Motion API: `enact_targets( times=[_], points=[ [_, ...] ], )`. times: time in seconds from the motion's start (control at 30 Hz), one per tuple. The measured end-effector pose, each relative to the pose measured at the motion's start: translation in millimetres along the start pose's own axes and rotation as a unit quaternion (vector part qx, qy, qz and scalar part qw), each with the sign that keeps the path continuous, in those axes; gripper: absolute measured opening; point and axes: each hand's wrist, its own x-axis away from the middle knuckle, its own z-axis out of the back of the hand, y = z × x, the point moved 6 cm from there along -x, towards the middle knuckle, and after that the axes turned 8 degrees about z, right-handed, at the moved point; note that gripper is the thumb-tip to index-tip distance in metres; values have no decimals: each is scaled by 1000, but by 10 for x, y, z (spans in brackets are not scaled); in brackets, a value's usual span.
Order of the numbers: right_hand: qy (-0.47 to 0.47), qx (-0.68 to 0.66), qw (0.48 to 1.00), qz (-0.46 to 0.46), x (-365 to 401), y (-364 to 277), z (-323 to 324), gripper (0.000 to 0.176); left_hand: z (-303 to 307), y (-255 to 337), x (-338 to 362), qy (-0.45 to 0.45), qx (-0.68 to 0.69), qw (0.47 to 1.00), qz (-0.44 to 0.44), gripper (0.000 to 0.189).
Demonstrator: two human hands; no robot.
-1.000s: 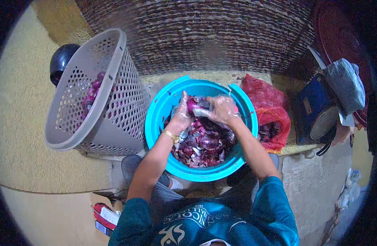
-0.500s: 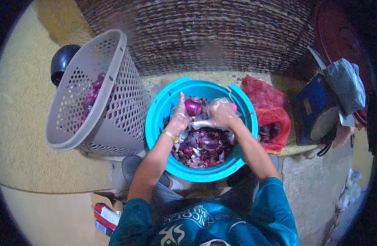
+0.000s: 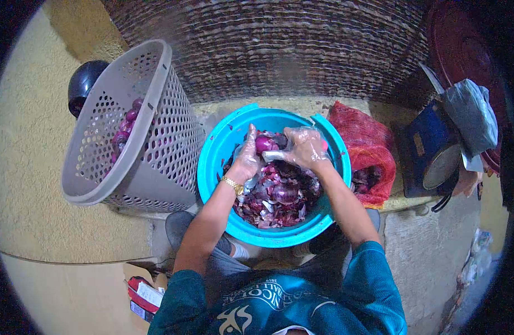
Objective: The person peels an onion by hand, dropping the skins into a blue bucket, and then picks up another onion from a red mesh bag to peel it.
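Observation:
In the turquoise basin, my left hand, in a clear plastic glove with a gold watch at the wrist, holds a red onion. My right hand, also gloved in clear plastic, is curled just right of that onion, its white-wrapped thumb reaching toward it. A small pink piece shows at the right hand's outer edge; what it belongs to is hidden by the fingers. Below both hands, another red onion lies among loose purple onion skins.
A grey perforated basket with red onions leans at the left. Right of the basin lies a red mesh sack. Beyond it are a blue dial scale and a grey plastic bag. A corrugated wall runs behind.
My right hand has turned and its white-wrapped thumb has lifted toward the onion. My left hand has shifted slightly right, still with the onion.

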Motion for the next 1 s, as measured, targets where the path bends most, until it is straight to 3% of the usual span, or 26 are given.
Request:
enact_targets(
  times=[0.27,0.37,0.43,0.57,0.63,0.73,1.0],
  points=[
    [-15,12,1000,3,7,27,-83,62,51,-16,-50,30,24,999,10,67],
    [-34,10,999,8,2,11,-134,58,68,-10,-58,16,12,1000,6,65],
    [-66,24,997,25,-3,-14,-193,56,-19,22,32,2,20,1000,-2,52],
    [-67,7,996,53,28,-35,-213,59,-97,56,116,20,37,999,-24,53],
    [-162,29,984,62,25,-104,-245,63,-20,69,83,54,60,996,-34,54],
    [-213,65,970,100,28,-175,-258,66,86,81,24,62,93,993,-30,65],
    [-139,1,990,36,21,-34,-126,62,-38,117,115,64,111,991,-34,59]
  ],
)
